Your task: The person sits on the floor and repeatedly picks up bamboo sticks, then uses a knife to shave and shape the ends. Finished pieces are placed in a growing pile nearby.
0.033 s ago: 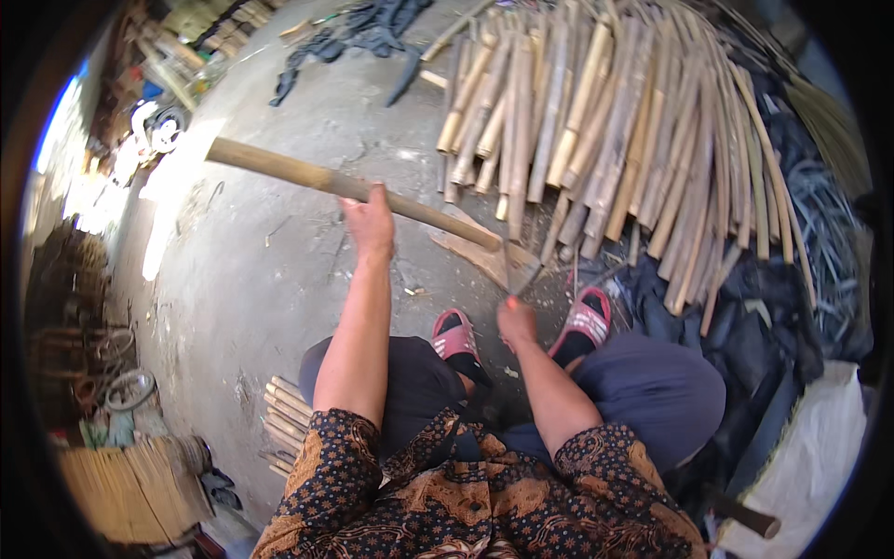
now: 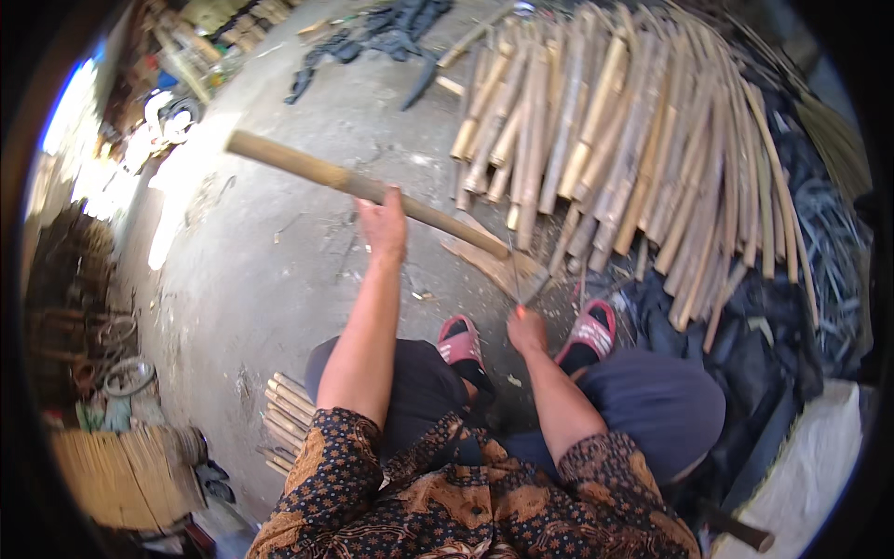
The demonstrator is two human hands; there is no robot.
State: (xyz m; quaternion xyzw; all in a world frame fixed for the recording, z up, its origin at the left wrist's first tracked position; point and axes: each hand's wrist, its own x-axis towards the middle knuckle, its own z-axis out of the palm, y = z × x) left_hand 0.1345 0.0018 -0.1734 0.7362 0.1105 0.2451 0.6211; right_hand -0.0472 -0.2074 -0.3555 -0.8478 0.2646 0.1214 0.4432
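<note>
A long bamboo pole (image 2: 317, 174) slants across in front of me, its right end lower and close to a pale wooden board (image 2: 494, 264) on the floor. Around its middle my left hand (image 2: 383, 224) is closed. My right hand (image 2: 528, 331) is closed on the orange handle of a thin-bladed tool (image 2: 517, 275), whose exact kind I cannot make out. Its narrow blade points away from me, beside the pole's right end. Whether blade and pole touch is unclear.
A big heap of bamboo poles (image 2: 596, 140) lies ahead on the right, with dark cloth (image 2: 745, 317) beside it. Shorter bamboo pieces (image 2: 289, 410) lie by my left knee. A white sack (image 2: 810, 466) is at lower right. My feet, in pink slippers (image 2: 459, 343), flank the right hand.
The whole view has shifted slightly, so things appear a little farther right and lower. Both hands keep their hold on the pole and the tool.
</note>
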